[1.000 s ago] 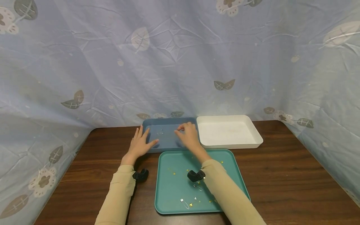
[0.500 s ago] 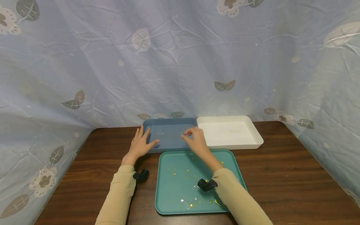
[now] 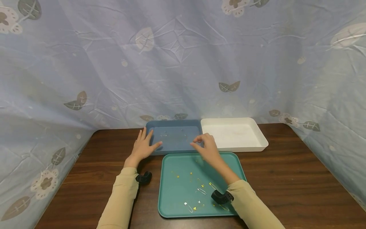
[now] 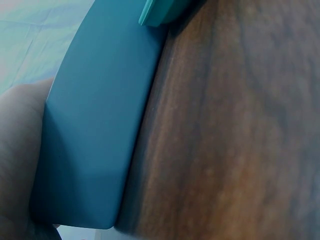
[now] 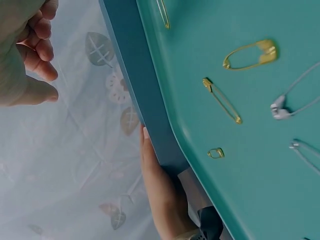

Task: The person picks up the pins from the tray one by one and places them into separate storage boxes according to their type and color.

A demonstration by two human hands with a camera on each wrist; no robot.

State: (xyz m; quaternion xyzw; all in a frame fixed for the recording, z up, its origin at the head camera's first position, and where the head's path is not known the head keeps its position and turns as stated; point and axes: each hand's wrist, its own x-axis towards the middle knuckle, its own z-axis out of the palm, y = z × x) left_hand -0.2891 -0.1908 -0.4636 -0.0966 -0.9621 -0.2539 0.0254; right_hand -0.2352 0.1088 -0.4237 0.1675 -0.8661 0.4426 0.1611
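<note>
My left hand [image 3: 141, 147] rests with spread fingers at the left end of the blue tray [image 3: 175, 143], thumb over its front rim. In the left wrist view the tray's outer wall [image 4: 102, 115] hides most of that hand. My right hand [image 3: 208, 149] hovers near the blue tray's front right corner. Its thumb and fingers [image 5: 37, 60] are apart in the right wrist view, with nothing between them. A silver safety pin [image 3: 164, 135] and a few tiny pins lie in the blue tray. Below the right hand, the green tray [image 3: 172, 198] bears gold safety pins [image 5: 250, 54] and silver safety pins [image 5: 281, 111].
A white tray [image 3: 233, 135] stands right of the blue one, both along the back of the brown wooden table [image 3: 288, 181]. A patterned curtain [image 3: 183, 70] hangs behind. The green tray lies directly in front of the blue tray.
My right hand has drawn back from over the blue tray, toward the right and front. A small pin shows in the tray where its fingers were. The left hand has stayed put.
</note>
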